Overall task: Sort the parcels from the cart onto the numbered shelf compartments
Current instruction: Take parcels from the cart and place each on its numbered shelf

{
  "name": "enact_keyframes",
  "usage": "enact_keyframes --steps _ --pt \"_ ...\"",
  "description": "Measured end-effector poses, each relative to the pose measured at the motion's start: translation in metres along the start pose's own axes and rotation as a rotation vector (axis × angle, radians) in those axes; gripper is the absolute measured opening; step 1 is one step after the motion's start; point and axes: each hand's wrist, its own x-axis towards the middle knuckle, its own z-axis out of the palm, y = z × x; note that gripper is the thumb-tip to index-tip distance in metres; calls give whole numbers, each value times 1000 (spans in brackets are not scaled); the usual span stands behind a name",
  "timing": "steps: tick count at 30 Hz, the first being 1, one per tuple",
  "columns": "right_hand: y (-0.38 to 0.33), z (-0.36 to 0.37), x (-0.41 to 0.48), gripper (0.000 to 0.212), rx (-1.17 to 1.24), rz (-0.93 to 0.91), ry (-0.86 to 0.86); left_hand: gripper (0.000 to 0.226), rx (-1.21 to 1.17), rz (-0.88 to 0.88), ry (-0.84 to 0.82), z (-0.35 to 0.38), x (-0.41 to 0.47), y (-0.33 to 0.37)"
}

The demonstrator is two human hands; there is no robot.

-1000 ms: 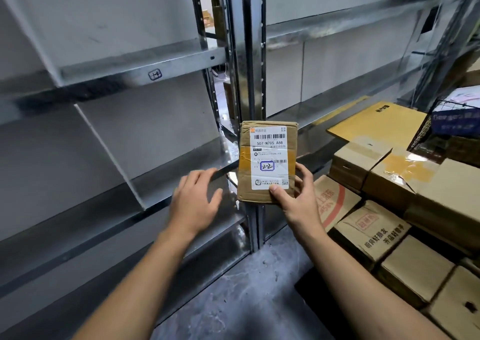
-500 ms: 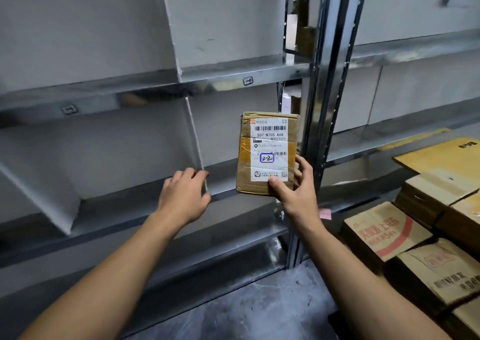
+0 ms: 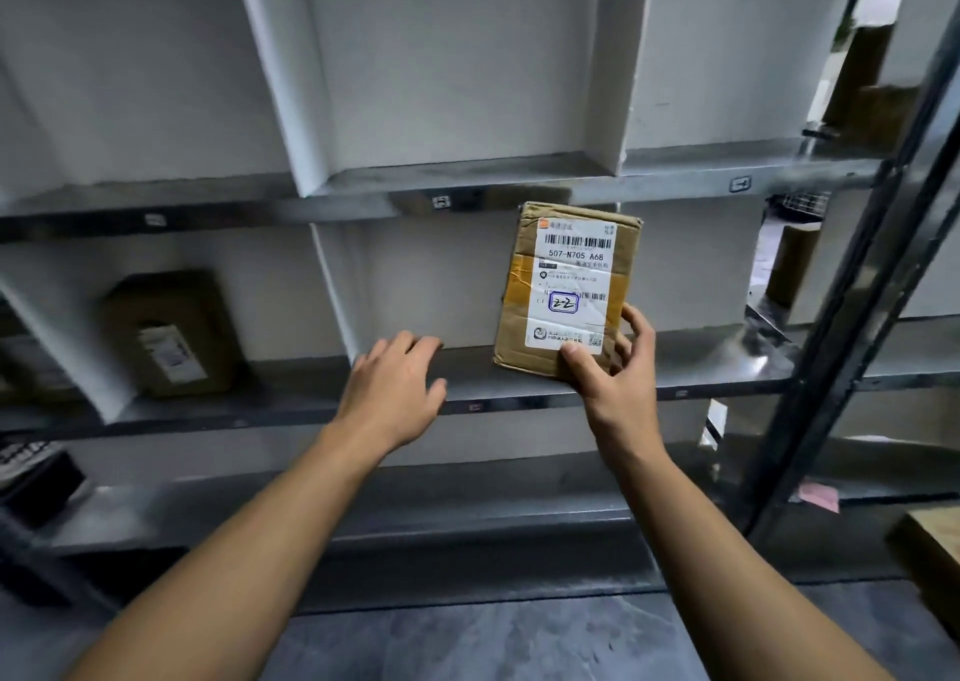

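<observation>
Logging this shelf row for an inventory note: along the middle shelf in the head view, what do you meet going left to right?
A shelved parcel → white divider → left hand → held parcel → dark upright post.

A single wide-angle view from the person's head faces forward and slightly down, square onto the shelf (image 3: 701, 368). It sits close: the left hand (image 3: 395, 389) and right hand (image 3: 613, 394) come in from the bottom edge, above a strip of floor (image 3: 493, 644).
</observation>
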Motion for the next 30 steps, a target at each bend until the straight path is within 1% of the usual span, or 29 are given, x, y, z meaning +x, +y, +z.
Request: enact_keyframes --steps 4,9,14,19,24,27,30 --pt "-4 42 -9 74 16 -17 -58 48 18 -54 19 -16 -17 -36" --pt "-8 90 -12 71 4 -37 -162 47 15 -125 60 -31 -31 -73" --pt "12 127 -15 68 -22 -39 -247 47 36 -222 56 -32 -48 -109" --pt "51 136 -7 67 -58 25 -282 52 13 -297 -14 -13 -53 -133" --pt "85 137 20 67 -84 63 -243 53 -1 -294 -66 17 -28 -142" --pt "105 141 27 67 -91 82 -288 53 -12 -324 -100 35 -12 -152" --pt "124 151 26 67 -99 55 -318 53 8 -361 -96 53 1 -169"
